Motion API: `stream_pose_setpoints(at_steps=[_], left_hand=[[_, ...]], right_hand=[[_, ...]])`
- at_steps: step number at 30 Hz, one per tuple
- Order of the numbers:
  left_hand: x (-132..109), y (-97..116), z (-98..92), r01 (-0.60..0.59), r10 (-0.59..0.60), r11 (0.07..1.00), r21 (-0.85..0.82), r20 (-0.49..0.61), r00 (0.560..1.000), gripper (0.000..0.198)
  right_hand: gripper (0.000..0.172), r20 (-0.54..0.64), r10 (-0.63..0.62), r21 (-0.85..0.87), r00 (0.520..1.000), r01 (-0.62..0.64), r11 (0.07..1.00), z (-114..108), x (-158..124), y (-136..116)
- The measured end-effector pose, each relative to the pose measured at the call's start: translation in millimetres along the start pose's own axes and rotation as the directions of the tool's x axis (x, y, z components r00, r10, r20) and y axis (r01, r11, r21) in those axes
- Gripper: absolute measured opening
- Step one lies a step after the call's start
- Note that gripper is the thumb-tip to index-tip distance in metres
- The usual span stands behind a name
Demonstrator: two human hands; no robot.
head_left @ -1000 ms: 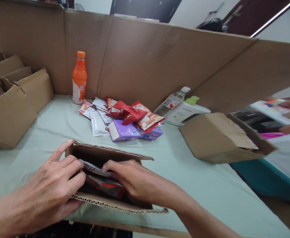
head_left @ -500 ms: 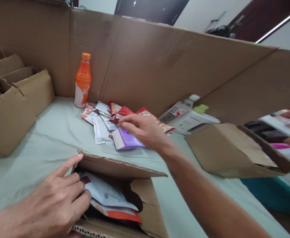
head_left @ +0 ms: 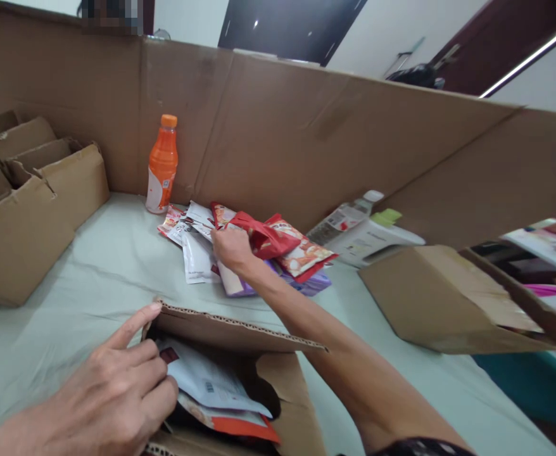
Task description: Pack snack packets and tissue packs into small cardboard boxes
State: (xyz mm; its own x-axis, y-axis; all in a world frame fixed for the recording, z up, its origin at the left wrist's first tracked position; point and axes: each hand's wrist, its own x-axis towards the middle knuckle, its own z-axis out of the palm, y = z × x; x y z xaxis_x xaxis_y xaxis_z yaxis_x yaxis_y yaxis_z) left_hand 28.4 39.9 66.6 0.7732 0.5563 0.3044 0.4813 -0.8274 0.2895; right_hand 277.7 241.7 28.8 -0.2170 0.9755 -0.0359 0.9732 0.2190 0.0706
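Now that the right hand has left the box for the red packets, I cannot tell its hold. The half-closed left hand grips the box, a white packet inside.

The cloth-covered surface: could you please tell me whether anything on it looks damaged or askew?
The cardboard box at far left has a ragged notch, like a tear, breaking its top edge. Red snack packets lie askew over purple tissue packs.
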Motion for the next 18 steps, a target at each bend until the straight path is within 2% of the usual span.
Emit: stream_pose_setpoints(at_steps=[2, 4, 6, 8, 9, 11, 12, 14, 16, 18], left_hand=[[-0.8, 1.2, -0.9, 0.019, -0.019, 0.998, -0.059, -0.01, 1.0, 0.015], [-1.3, 1.6, -1.2, 0.023, -0.026, 0.996, -0.081, -0.033, 0.999, 0.013], [-1.3, 1.2, -1.2, 0.02, -0.025, 0.996, -0.085, -0.056, 0.998, 0.01], [-0.6, 0.5, -1.4, 0.018, -0.023, 0.996, -0.086, -0.06, 0.998, 0.007], [-0.1, 0.3, -1.6, 0.015, -0.02, 0.996, -0.086, -0.06, 0.998, 0.007], [1.2, 0.3, -2.2, 0.014, -0.018, 0.997, -0.078, -0.053, 0.998, 0.009], [1.7, 0.7, -2.6, 0.011, -0.015, 0.998, -0.07, -0.055, 0.998, 0.01], [2.4, 1.8, -3.6, 0.011, -0.014, 0.999, -0.048, -0.069, 0.998, 0.012], [1.9, 3.0, -4.9, 0.018, -0.02, 0.999, -0.034, -0.076, 0.997, 0.012], [0.3, 3.9, -6.7, 0.034, -0.036, 0.999, -0.024, -0.067, 0.997, 0.014]], right_hand=[[0.028, -0.121, 0.039, 0.052, 0.992, -0.032, 0.998, -16.7, -21.5, 13.1], [0.034, -0.263, 0.062, 0.177, 0.963, -0.016, 0.984, -33.4, -51.0, 28.1], [0.028, -0.437, 0.122, 0.418, 0.891, 0.081, 0.905, -48.4, -88.4, 42.3], [0.015, -0.568, 0.245, 0.633, 0.785, 0.227, 0.74, -60.7, -131.7, 51.8], [0.009, -0.594, 0.309, 0.69, 0.743, 0.273, 0.67, -65.5, -154.1, 53.5], [0.003, -0.603, 0.41, 0.734, 0.684, 0.275, 0.621, -71.9, -195.8, 49.9], [0.005, -0.597, 0.441, 0.741, 0.67, 0.25, 0.624, -73.2, -213.5, 45.3], [0.007, -0.588, 0.444, 0.727, 0.676, 0.2, 0.657, -72.0, -239.6, 34.2], [0.01, -0.62, 0.341, 0.654, 0.706, 0.226, 0.722, -65.4, -253.6, 28.7], [0.015, -0.654, 0.193, 0.56, 0.732, 0.296, 0.774, -54.4, -260.8, 37.2]])
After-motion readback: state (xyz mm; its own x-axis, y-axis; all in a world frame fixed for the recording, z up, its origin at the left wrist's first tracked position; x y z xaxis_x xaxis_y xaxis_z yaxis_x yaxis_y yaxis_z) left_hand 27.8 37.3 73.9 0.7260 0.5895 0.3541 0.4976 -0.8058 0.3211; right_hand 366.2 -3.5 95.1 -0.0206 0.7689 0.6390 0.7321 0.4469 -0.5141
